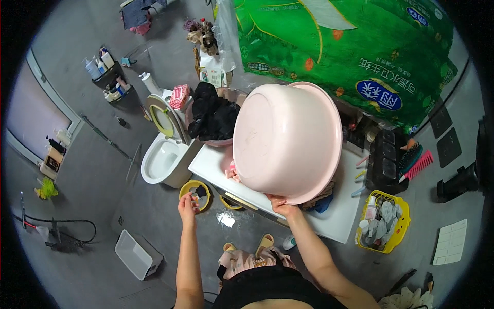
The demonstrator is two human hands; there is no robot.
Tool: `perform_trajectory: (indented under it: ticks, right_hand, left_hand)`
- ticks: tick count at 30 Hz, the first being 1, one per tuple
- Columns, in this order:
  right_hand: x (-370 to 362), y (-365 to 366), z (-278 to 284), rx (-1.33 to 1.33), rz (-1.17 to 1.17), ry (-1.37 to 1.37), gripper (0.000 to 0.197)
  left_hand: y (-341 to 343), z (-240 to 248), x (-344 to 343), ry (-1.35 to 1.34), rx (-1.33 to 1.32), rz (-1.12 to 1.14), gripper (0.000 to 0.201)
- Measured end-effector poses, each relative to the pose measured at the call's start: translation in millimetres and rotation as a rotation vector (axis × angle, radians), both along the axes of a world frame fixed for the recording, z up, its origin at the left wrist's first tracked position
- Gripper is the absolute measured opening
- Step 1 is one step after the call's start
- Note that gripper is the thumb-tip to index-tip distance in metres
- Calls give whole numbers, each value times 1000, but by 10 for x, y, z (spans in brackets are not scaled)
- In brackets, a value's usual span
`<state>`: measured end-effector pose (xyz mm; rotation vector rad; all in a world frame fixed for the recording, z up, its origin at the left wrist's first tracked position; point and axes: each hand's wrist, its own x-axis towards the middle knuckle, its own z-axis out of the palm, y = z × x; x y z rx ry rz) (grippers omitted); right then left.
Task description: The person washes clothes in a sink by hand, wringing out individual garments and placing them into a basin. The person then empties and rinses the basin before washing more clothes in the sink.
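Observation:
A large pale pink basin (283, 139) is tipped on its side over the white sink counter (339, 221), its base turned to the left. My right hand (281, 205) grips the basin's lower edge, fingers partly hidden beneath it. My left hand (188, 204) is raised to the left with its fingers loosely curled and apart, and I see nothing held in it. Just beyond its fingertips is a yellow-rimmed bucket (206, 205) on the floor with a small dark thing in it. Behind the tipped basin, black clothing (213, 113) is heaped in another pink basin (226, 142).
A toilet (167, 160) with its lid up stands left of the counter. Green packaging (329, 46) fills the far right. A yellow basket (399, 226) and a black organizer with combs (386, 159) are at right. A white bin (138, 256) stands on wet floor at left.

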<state>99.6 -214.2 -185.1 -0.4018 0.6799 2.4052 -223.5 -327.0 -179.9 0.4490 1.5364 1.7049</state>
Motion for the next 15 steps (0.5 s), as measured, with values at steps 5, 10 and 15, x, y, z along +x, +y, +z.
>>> perform_trajectory:
  ticks: [5, 10, 15]
  right_hand:
    - [-154, -306, -189, 207, -78, -478, 12]
    - [-710, -645, -39, 767, 114, -950, 44]
    - [-1617, -1161, -107, 1123, 94, -1230, 47]
  left_hand:
    - [-224, -80, -91, -36, 5, 17, 20]
    - [-863, -285, -587, -83, -2, 148, 19]
    - [-1724, -334, -992, -168, -123, 431, 22]
